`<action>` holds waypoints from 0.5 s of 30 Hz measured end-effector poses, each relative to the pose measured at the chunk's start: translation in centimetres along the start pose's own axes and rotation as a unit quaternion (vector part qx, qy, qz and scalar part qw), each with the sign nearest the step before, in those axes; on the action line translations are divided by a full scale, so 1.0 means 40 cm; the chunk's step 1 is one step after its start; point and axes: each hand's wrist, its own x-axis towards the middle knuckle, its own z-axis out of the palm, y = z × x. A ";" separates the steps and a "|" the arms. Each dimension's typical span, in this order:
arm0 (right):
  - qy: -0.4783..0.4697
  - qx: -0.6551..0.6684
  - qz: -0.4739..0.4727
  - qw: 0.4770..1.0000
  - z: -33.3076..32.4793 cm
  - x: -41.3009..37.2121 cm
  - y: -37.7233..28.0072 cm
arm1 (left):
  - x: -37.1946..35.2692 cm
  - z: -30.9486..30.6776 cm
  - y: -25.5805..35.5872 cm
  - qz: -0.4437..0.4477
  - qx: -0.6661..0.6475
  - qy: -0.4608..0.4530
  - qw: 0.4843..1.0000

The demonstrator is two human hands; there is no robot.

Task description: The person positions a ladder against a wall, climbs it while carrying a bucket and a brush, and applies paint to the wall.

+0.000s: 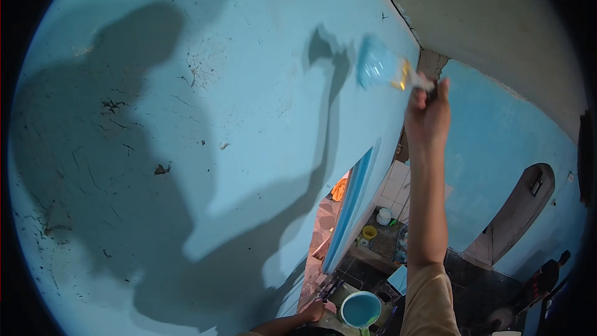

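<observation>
Pointing bristles left, paintbrush [387, 71] lies near-level in right hand [428, 115].

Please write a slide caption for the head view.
Right hand holds paintbrush against blue wall; left hand beside paint pot below.

No readable text, label, brand, number or sign appears anywhere here.

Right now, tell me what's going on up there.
A person is brushing light blue paint onto the wall. The right hand, raised high, grips a paintbrush whose bristles press the wall near its top edge. The left hand is low down beside a pot of blue paint; whether it holds the pot is unclear.
</observation>
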 end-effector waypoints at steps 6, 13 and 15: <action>-0.039 0.034 0.023 0.998 0.215 0.062 0.097 | 0.012 0.036 -0.030 0.008 -0.016 0.031 0.999; 0.008 0.078 0.093 0.993 0.180 0.048 0.089 | 0.000 0.024 -0.010 -0.023 0.024 0.014 0.999; 0.013 0.059 0.114 0.992 0.040 -0.014 0.021 | -0.003 0.025 -0.015 -0.007 0.029 0.007 1.000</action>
